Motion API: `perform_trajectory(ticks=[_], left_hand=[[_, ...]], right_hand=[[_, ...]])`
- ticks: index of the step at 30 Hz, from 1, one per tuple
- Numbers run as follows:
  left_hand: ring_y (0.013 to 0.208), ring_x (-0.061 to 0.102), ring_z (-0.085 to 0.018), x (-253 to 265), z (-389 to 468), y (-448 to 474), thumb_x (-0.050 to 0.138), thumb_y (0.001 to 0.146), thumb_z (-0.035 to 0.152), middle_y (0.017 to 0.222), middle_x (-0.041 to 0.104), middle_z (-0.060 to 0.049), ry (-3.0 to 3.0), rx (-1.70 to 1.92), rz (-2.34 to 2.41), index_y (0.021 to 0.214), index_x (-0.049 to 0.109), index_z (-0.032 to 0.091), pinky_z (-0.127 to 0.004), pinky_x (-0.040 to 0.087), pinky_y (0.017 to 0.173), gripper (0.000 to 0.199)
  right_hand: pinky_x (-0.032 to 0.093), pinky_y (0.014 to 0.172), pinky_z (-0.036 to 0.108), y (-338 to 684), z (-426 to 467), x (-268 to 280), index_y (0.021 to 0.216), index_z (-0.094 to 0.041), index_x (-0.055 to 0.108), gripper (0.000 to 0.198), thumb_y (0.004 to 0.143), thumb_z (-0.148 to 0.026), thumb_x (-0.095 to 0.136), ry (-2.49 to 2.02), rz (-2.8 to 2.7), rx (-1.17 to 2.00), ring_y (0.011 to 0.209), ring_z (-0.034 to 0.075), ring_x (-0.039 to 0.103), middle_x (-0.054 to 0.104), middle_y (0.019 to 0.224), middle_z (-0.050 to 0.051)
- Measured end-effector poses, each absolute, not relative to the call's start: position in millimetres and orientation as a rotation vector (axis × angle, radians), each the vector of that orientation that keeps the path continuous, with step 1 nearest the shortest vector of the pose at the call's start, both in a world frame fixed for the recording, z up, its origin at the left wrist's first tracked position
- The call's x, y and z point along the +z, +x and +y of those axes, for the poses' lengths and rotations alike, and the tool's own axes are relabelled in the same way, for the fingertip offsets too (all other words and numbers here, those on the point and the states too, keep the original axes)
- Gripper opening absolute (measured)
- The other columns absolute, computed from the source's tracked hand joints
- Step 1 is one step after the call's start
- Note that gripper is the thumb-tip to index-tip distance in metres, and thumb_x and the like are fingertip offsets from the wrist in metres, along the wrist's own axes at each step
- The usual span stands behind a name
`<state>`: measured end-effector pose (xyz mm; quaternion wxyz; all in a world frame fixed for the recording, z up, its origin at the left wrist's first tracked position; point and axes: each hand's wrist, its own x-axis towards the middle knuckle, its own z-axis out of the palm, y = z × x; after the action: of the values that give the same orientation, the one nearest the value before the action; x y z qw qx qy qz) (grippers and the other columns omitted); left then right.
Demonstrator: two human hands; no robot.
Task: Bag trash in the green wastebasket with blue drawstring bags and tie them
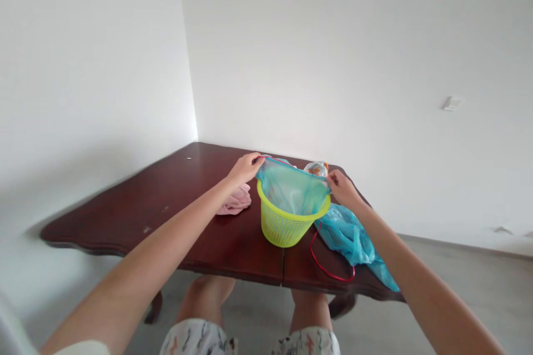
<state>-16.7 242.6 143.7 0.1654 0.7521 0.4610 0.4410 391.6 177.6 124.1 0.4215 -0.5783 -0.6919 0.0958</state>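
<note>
Between my two hands a thin blue plastic bag (291,188) with a red drawstring is stretched by its top edge. Its lower part hangs inside a yellow-green plastic basket (287,228) that stands upright on the table. My left hand (246,167) pinches the bag's left corner above the basket's rim. At the right corner, my right hand (341,186) is closed on the same edge. A crumpled blue plastic bag (347,233) lies right of the basket, with a red drawstring loop (328,272) reaching toward the table's front edge.
The dark wooden table (125,205) stands in a corner against white walls. A crumpled pink bag (236,201) lies left of the basket, partly behind my left arm. Behind the basket sits a clear plastic bag with orange marks (317,168). My knees are under the table's front edge.
</note>
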Motion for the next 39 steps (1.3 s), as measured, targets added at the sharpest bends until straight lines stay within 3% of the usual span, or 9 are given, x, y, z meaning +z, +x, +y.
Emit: perform_trajectory(ticks=[5,9,11,15,20,23,27,35,39], left_hand=[[0.09,0.072,-0.029,175,268,-7,0.064,0.106,0.056,0.089,0.081,-0.007,2.156,1.302,1.272,0.092,0.078,0.022,-0.037,0.05,0.082,0.039],[0.107,0.076,-0.03,201,261,-6,0.067,0.107,0.052,0.107,0.086,-0.011,2.173,1.425,1.196,0.1,0.08,0.021,-0.039,0.056,0.098,0.035],[0.117,0.078,-0.03,213,247,-9,0.063,0.11,0.051,0.118,0.087,-0.012,2.172,1.488,1.11,0.108,0.082,0.02,-0.038,0.058,0.104,0.036],[0.115,0.077,-0.026,229,203,-22,0.067,0.111,0.051,0.126,0.083,-0.011,2.185,1.649,0.941,0.114,0.082,0.021,-0.032,0.059,0.089,0.034],[0.071,0.062,-0.017,235,142,-47,0.075,0.109,0.051,0.085,0.073,-0.001,2.231,1.429,1.012,0.103,0.079,0.022,-0.028,0.045,0.065,0.031],[0.072,0.068,-0.018,228,113,-58,0.074,0.111,0.055,0.081,0.074,-0.001,2.146,1.244,0.856,0.101,0.079,0.022,-0.028,0.05,0.065,0.035],[0.077,0.074,-0.022,206,81,-69,0.076,0.113,0.057,0.089,0.079,-0.004,2.149,1.221,0.816,0.101,0.081,0.024,-0.031,0.058,0.068,0.035],[0.084,0.074,-0.022,172,58,-73,0.086,0.109,0.056,0.107,0.084,-0.009,2.205,1.12,0.807,0.107,0.085,0.027,-0.03,0.053,0.065,0.029],[0.082,0.073,-0.019,168,59,-72,0.087,0.107,0.055,0.108,0.084,-0.008,2.147,1.079,0.854,0.105,0.084,0.023,-0.027,0.051,0.065,0.032]], right_hand=[[0.055,0.088,0.044,378,216,153,0.09,-0.027,0.058,0.026,0.104,-0.049,0.063,-1.385,-1.703,0.141,0.09,0.028,0.067,0.076,0.092,0.009],[0.062,0.106,0.049,359,203,177,0.113,-0.025,0.067,0.029,0.111,-0.053,0.059,-1.202,-1.705,0.118,0.119,0.031,0.075,0.082,0.13,0.018],[0.065,0.107,0.048,350,183,187,0.119,-0.025,0.068,0.032,0.114,-0.056,0.058,-1.075,-1.679,0.15,0.125,0.03,0.077,0.083,0.134,0.017],[0.067,0.089,0.042,344,133,197,0.112,-0.026,0.07,0.036,0.109,-0.061,0.078,-0.906,-1.569,0.225,0.1,0.026,0.077,0.08,0.105,0.009],[0.051,0.059,0.031,366,87,198,0.116,-0.026,0.07,0.05,0.094,-0.062,0.096,-1.1,-1.714,0.436,0.068,0.017,0.06,0.063,0.082,-0.003],[0.042,0.052,0.029,381,69,195,0.116,-0.024,0.077,0.044,0.089,-0.053,0.098,-1.313,-1.964,0.587,0.059,0.014,0.056,0.068,0.082,-0.002],[0.043,0.055,0.03,384,51,192,0.092,-0.025,0.079,0.016,0.096,-0.038,0.086,-1.441,-2.204,0.627,0.062,0.016,0.059,0.072,0.076,0.001],[0.037,0.066,0.037,350,63,171,0.089,-0.027,0.067,0.035,0.108,-0.055,0.077,-1.676,-2.138,0.083,0.071,0.022,0.062,0.075,0.083,0.007],[0.037,0.07,0.035,350,83,166,0.087,-0.024,0.066,0.021,0.1,-0.032,0.081,-1.745,-2.168,0.119,0.073,0.02,0.062,0.074,0.082,0.005]])
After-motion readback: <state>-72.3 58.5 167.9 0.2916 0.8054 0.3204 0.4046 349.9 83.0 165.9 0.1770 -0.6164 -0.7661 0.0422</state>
